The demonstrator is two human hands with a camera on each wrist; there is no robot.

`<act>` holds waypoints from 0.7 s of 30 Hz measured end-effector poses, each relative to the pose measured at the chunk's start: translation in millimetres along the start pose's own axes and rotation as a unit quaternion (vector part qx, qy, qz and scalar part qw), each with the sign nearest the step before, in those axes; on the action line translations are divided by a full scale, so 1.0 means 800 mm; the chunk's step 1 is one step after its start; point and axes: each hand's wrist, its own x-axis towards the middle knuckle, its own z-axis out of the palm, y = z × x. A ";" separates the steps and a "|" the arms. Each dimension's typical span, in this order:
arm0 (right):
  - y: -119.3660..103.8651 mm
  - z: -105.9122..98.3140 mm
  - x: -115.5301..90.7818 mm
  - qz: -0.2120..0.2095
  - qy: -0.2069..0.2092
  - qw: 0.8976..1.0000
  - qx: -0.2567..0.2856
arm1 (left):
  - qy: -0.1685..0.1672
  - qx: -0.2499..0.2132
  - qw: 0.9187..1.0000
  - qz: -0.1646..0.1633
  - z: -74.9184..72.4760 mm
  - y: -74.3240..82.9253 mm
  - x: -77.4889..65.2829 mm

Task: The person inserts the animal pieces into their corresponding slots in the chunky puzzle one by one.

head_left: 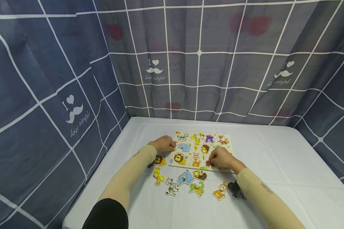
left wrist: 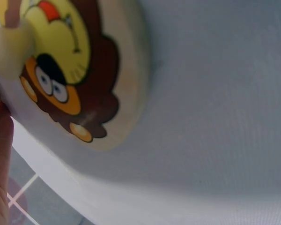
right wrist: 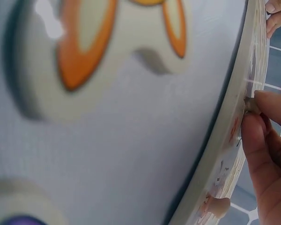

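Observation:
A wooden animal puzzle board (head_left: 189, 160) lies on the white table. My left hand (head_left: 164, 143) grips the board's left edge, thumb and fingers together there. At the board's bottom row, my right hand (head_left: 224, 158) pinches the small knob (right wrist: 251, 106) of a brown animal puzzle piece (head_left: 210, 163), which overlaps the board. The right fingers partly cover it. A lion piece (head_left: 160, 160) with a round knob (left wrist: 11, 49) rests beside the board, below my left wrist. In the right wrist view a kangaroo piece (right wrist: 91, 61) lies in front of the board.
Before the board lie loose knobbed pieces: giraffe (head_left: 158, 176), zebra (head_left: 172, 186), elephant (head_left: 185, 177), hedgehog (head_left: 200, 175) and crocodile (head_left: 197, 189). Another knob (right wrist: 219, 206) stands up from the board near my right hand. A grid-patterned curtain (head_left: 186, 70) hangs behind the white table (head_left: 269, 159).

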 end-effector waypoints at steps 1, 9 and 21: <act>0.001 0.000 -0.001 0.000 -0.001 1.000 0.003 | -0.001 -0.002 1.000 0.001 0.001 0.000 0.000; 0.004 0.002 -0.002 0.009 -0.004 1.000 0.010 | 0.002 -0.007 1.000 0.008 0.004 -0.001 0.003; 0.005 0.000 -0.007 0.036 0.011 0.999 0.007 | 0.006 -0.007 1.000 0.022 -0.002 0.003 -0.002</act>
